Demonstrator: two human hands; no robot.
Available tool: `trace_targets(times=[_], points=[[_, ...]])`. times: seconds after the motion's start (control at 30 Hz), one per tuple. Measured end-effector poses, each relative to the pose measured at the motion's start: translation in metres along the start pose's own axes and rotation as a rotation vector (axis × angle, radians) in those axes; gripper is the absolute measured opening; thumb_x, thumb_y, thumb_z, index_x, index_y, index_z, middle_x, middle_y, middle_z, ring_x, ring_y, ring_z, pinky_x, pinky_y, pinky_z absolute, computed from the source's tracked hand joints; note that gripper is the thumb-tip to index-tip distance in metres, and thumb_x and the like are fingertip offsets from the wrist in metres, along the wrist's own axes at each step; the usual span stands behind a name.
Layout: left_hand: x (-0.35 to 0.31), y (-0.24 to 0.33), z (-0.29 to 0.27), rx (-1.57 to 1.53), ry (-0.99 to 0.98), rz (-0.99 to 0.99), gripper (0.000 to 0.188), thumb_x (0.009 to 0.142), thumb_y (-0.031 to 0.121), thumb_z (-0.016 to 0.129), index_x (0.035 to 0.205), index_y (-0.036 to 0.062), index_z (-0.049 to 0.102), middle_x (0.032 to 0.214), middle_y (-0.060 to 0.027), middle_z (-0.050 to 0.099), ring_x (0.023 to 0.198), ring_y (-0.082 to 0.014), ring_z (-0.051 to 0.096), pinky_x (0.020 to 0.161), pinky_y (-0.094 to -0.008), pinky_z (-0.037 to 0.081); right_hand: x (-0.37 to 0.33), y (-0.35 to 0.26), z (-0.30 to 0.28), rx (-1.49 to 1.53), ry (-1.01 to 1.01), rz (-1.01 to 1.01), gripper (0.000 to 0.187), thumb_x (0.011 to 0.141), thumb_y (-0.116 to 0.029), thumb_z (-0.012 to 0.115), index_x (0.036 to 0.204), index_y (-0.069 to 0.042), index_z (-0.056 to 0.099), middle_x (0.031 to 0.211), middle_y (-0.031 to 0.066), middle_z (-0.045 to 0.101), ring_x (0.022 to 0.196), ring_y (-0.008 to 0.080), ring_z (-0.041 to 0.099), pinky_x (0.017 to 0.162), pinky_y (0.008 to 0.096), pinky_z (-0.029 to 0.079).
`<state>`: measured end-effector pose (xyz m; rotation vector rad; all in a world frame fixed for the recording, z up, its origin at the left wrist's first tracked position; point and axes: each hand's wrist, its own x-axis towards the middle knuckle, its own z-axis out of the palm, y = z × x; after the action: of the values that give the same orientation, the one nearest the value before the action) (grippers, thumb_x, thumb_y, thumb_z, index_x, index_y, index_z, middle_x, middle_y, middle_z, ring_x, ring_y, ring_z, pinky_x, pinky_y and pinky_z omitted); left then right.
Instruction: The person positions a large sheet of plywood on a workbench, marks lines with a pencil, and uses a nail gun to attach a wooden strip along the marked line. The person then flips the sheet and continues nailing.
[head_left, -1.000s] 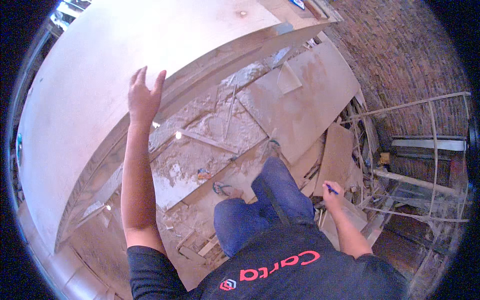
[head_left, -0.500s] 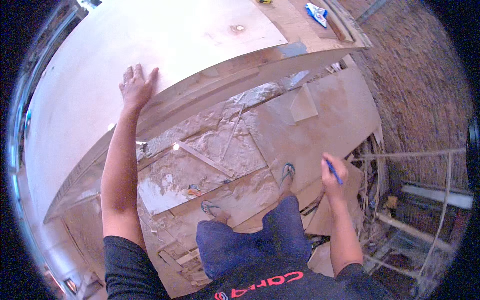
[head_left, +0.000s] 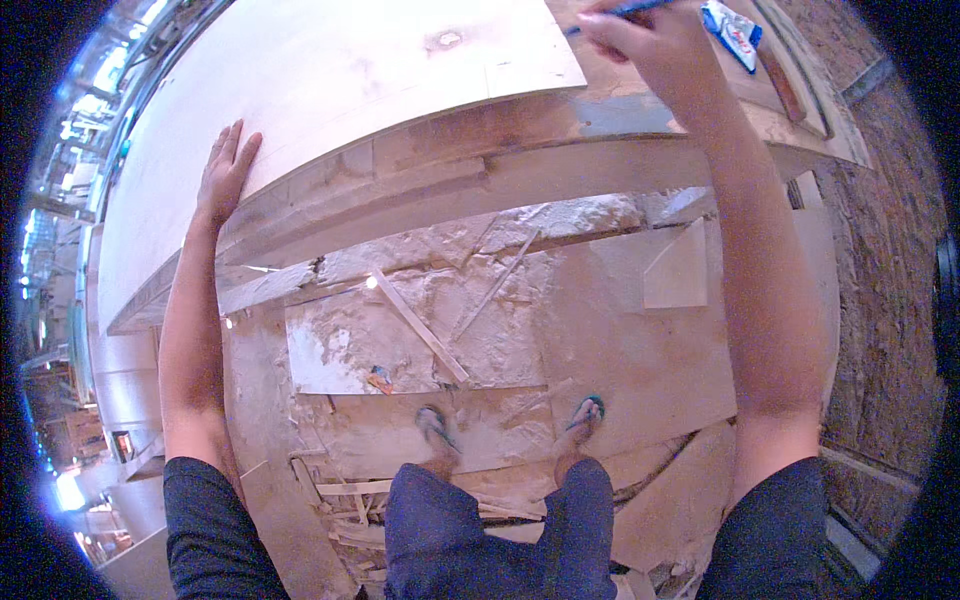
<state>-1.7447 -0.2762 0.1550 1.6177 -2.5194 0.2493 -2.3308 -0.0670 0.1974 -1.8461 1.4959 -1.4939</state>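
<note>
A pale wooden sheet [head_left: 330, 95] with a dark knot lies on the workbench. My left hand [head_left: 225, 180] rests flat on the sheet by its near edge, fingers stretched out. At the far right, my right hand [head_left: 645, 50] is closed around a blue pen [head_left: 640, 8]. That hand is over the bench top, just beyond the sheet's right corner, and slightly smeared by motion. Faint thin lines show on the sheet near that corner.
A blue-and-white packet [head_left: 733, 38] and a wooden strip [head_left: 782, 85] lie at the bench's right end. Below the bench edge [head_left: 560, 150], the dusty floor holds thin wood strips [head_left: 418, 325] and a board offcut [head_left: 678, 268]. Wood scraps lie around my feet.
My right hand has swung from low at my right side up over the bench with the pen. My left hand stays flat on the sheet. The view has shifted.
</note>
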Motion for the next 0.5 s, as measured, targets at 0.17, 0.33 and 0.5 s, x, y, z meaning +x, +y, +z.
trace_targets(times=[0.17, 0.33, 0.5], points=[[-0.002, 0.022, -0.001, -0.049, -0.067, 0.040, 0.057, 0.113, 0.042, 0.040, 0.163, 0.0143, 0.038, 0.172, -0.0201, 0.028, 0.161, -0.0364, 0.021, 0.131, -0.0416, 0.016, 0.024, 0.004, 0.029, 0.156, -0.228, 0.079, 0.017, 0.090, -0.015, 0.068, 0.083, 0.001, 0.072, 0.074, 0.0059, 0.068, 0.064, 0.0154, 0.060, 0.061, 0.0327, 0.050], [-0.004, 0.003, -0.020, -0.133, -0.084, 0.049, 0.062, 0.112, 0.046, 0.040, 0.164, 0.0127, 0.037, 0.173, -0.0204, 0.026, 0.162, -0.0351, 0.019, 0.132, -0.0413, 0.014, 0.036, 0.006, 0.051, 0.191, -0.212, 0.279, 0.013, 0.083, -0.012, 0.070, 0.076, -0.001, 0.069, 0.067, 0.0055, 0.062, 0.053, 0.0132, 0.054, 0.047, 0.0305, 0.041], [0.005, 0.021, -0.016, -0.297, -0.064, -0.127, 0.091, 0.103, 0.070, 0.041, 0.166, 0.0049, 0.030, 0.173, -0.0233, 0.022, 0.162, -0.0340, 0.016, 0.132, -0.0409, 0.011, 0.034, 0.008, 0.054, 0.186, -0.132, 0.311, 0.014, 0.084, -0.011, 0.070, 0.075, 0.000, 0.068, 0.065, 0.0057, 0.061, 0.050, 0.0130, 0.052, 0.045, 0.0306, 0.037]])
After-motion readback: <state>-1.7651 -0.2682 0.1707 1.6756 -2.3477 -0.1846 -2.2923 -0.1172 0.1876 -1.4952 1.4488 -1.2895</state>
